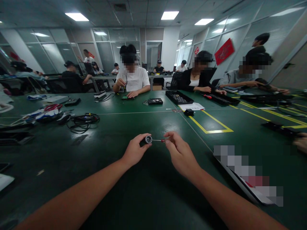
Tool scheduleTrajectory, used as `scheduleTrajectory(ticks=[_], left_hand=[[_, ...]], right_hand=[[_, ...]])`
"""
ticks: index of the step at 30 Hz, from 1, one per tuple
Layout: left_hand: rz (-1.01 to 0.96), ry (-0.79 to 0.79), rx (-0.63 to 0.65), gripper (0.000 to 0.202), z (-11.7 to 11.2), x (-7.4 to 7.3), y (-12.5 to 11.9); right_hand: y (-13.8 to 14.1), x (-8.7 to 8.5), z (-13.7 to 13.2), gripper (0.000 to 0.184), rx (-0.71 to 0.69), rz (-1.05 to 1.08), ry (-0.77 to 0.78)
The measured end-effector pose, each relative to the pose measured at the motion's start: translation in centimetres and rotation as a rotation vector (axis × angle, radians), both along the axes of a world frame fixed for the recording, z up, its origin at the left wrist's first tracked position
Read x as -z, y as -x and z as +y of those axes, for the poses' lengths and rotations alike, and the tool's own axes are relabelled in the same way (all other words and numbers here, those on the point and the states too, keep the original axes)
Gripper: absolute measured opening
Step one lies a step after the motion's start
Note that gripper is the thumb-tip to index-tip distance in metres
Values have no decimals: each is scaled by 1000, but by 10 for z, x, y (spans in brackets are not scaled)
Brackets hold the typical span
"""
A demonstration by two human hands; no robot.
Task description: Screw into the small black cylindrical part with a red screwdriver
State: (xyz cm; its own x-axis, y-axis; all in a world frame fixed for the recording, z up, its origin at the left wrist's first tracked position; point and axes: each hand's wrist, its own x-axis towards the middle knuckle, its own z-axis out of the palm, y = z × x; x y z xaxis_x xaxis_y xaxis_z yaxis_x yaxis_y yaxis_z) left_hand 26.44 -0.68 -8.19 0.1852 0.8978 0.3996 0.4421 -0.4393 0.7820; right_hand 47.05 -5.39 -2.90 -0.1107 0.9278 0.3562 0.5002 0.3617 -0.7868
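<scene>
Left hand point(136, 149), grip curled round a small dark cylinder point(148, 139), probably light and rigid, best held by its sides; right hand point(178, 150) pinches a slim red-handled screwdriver point(163, 140).

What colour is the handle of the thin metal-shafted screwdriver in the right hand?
The visible part of the screwdriver's handle is red, shown in the head view.

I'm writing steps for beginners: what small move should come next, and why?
Perhaps turn the slim red-handled screwdriver slightly: its metal shaft appears to reach the edge of the small black cylinder with a silver rim, which the left hand holds, while the right hand holds the screwdriver.
</scene>
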Motion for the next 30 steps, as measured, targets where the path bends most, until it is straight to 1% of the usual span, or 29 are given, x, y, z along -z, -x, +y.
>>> scheduleTrajectory(ticks=[2, 4, 5, 9, 12, 14, 16, 19, 20, 25, 27, 30], left_hand=[[7, 0, 17, 37, 0, 1, 0], [14, -4, 28, 37, 0, 1, 0], [17, -7, 31, 37, -1, 1, 0], [29, -10, 33, 37, -1, 0, 0], [38, -19, 34, 36, -2, -1, 0], [45, -31, 45, 36, -2, -1, -1], [52, -36, 59, 36, -3, -1, -1], [58, -37, 65, 36, -4, -1, -1], [58, -39, 64, 36, -3, -1, -1], [51, -32, 56, 36, -3, -2, -1], [56, -27, 61, 36, -5, -3, -2], [102, -24, 94, 36, -8, -4, -4]], right_hand=[[0, -1, -1, 30, -20, -6, 11], [1, 0, -1, 36, -13, 4, 6], [1, 0, -1, 37, -4, 17, 7], [2, 3, 0, 31, 23, 79, 13], [3, 4, 1, 15, 18, 116, -32], [3, 3, 1, 11, -5, 132, -25], [2, 2, 0, 15, -16, 140, 7], [1, 3, 0, 29, -6, 109, 36], [1, 3, 1, 30, -1, 99, 37], [2, 7, 1, 16, -13, 141, -26], [3, 8, 1, 16, -11, 136, -67], [3, 10, 2, 22, 23, 165, -87]])
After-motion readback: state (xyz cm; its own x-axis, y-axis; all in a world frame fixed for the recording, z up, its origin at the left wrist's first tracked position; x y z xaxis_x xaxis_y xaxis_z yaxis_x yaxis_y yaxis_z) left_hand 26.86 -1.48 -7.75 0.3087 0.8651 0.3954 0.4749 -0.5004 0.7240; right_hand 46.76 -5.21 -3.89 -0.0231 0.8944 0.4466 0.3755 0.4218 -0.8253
